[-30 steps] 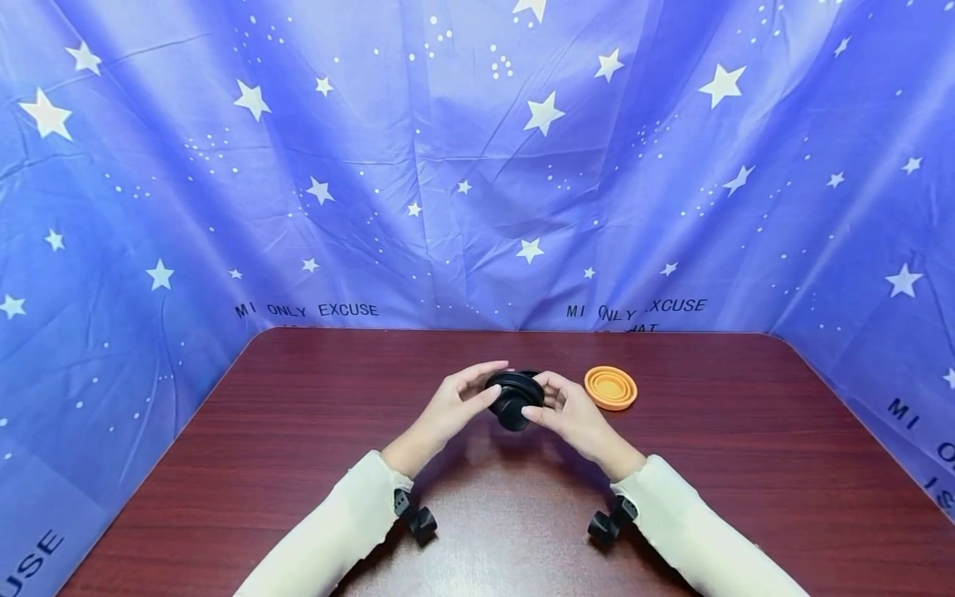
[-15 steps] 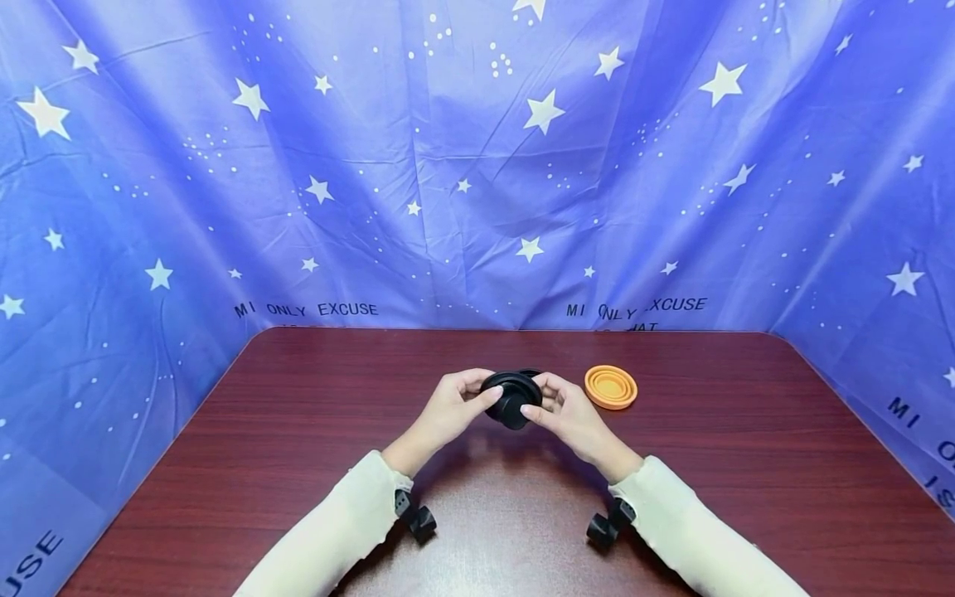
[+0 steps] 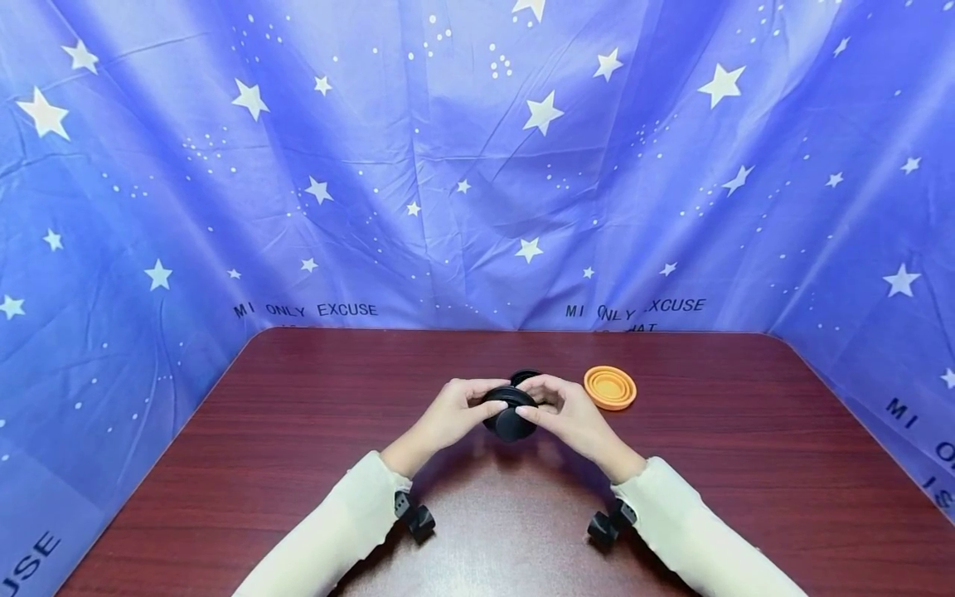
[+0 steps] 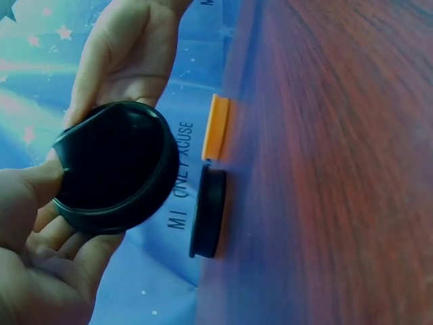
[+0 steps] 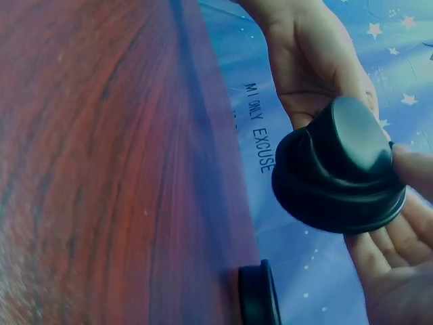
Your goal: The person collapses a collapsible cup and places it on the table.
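Observation:
A round black collapsible cup (image 3: 511,421), soft-looking and partly folded, is held between both hands above the table. My left hand (image 3: 451,413) grips its left side, thumb on the near face and fingers behind. My right hand (image 3: 578,413) pinches the right side, its thumb close to the left one. In the left wrist view the cup's hollow (image 4: 118,159) shows, one wall bent inward. The right wrist view shows the other side, a bulging folded base (image 5: 352,139) above a thick rim. Some fingertips are hidden behind the cup.
On the dark red wooden table (image 3: 298,398), a flat black round piece (image 4: 208,213) lies just behind the hands. A flat orange ringed collapsible cup (image 3: 610,387) lies to their right. A blue star-printed curtain (image 3: 477,166) hangs around the table's back and sides.
The black cup has come slightly lower and nearer, its face tilting. The right fingers have shifted over its top edge. More of the black piece behind is visible. The orange cup stays put.

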### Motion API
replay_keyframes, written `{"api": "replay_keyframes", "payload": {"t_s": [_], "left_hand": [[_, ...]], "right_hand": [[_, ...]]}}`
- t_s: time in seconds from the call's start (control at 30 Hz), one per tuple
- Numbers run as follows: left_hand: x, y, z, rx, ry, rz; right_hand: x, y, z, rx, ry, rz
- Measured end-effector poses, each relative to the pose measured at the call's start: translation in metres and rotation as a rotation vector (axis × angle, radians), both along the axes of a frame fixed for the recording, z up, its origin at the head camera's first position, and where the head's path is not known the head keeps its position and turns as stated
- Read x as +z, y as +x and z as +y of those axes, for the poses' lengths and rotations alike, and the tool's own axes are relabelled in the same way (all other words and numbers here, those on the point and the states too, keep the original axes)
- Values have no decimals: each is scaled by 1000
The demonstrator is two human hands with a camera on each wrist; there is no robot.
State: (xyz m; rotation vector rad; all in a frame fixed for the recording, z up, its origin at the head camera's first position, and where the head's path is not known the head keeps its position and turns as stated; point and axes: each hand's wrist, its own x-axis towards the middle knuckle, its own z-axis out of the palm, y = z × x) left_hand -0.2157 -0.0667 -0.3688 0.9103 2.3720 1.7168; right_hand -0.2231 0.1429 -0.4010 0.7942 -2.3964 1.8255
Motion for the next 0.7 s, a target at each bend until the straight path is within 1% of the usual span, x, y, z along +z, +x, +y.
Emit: {"api": "replay_keyframes", "payload": {"t_s": [0.07, 0.17, 0.27, 0.33, 0.43, 0.53, 0.6, 0.7], "left_hand": [[2, 1, 1, 4, -33, 16], [3, 2, 1, 11, -44, 16], [0, 0, 1, 6, -27, 3], [-4, -3, 1, 9, 6, -29], [-14, -10, 1, 27, 98, -92], [-23, -17, 0, 31, 194, -161], [-25, -18, 0, 13, 232, -193], [-26, -18, 1, -12, 244, -219]], "right_hand": [[1, 1, -1, -2, 13, 8], [2, 2, -2, -13, 50, 14], [1, 2, -3, -25, 87, 20], [1, 1, -3, -29, 87, 17], [0, 0, -3, -34, 43, 7], [0, 0, -4, -43, -35, -3], [-1, 0, -5, -53, -95, -18], [-1, 1, -7, -64, -157, -27]]}}
